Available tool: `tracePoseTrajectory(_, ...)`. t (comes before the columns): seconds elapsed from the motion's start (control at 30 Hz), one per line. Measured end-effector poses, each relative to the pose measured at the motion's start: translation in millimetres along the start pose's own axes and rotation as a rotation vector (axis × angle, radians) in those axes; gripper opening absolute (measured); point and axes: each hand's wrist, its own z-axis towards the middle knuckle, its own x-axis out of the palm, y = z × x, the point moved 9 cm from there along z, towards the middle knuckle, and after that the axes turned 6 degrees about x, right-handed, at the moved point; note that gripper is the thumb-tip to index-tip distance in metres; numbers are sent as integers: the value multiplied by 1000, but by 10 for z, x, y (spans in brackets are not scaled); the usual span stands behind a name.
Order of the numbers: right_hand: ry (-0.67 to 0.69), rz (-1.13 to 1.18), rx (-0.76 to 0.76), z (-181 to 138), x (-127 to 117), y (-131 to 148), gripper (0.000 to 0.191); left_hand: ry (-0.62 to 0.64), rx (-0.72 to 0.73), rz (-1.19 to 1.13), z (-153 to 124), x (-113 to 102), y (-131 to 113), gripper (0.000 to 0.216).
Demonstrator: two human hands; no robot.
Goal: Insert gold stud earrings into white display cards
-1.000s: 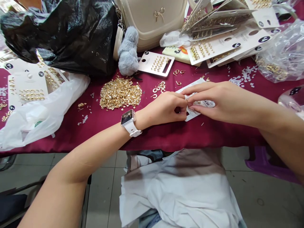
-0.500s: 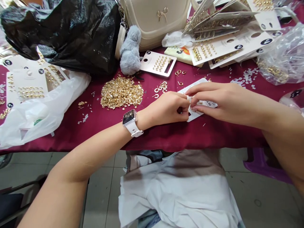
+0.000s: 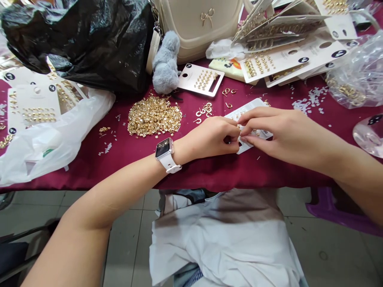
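A white earring card [image 3: 253,104] with a printed price lies slanted on the burgundy cloth, small gold pieces on it. My left hand [image 3: 214,137], wearing a white-strapped watch [image 3: 164,149], is closed at the card's left edge and grips it. From the right, my right hand [image 3: 278,129] reaches over the card with thumb and fingertips pinched together against the left fingers. Whatever is between those right fingertips is too small and hidden to make out. Just left of the card are several loose gold hoop earrings [image 3: 206,108]. A heap of tiny gold earring backs [image 3: 154,116] is further left.
Behind stand a black plastic bag [image 3: 89,44], a cream handbag [image 3: 194,36] with a grey plush charm [image 3: 166,63], and a filled earring card [image 3: 201,81]. More carded earrings [image 3: 266,65] are stacked at right, by a clear plastic bag [image 3: 359,67]. White plastic bits [image 3: 309,99] lie scattered.
My right hand has shifted slightly, its fingertips drawing closer together beside the left fingers. My left hand stays at the card. The view has moved a little.
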Motion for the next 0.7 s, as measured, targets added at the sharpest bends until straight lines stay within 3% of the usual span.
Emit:
tracePoseTrajectory(0.43, -188, 269, 121, -167, 22, -194, 8, 57, -34, -53, 8, 15, 15, 20)
tracePoseTrajectory(0.7, -127, 283, 164, -141, 36, -217, 10, 44, -17, -81, 10, 6, 6, 19)
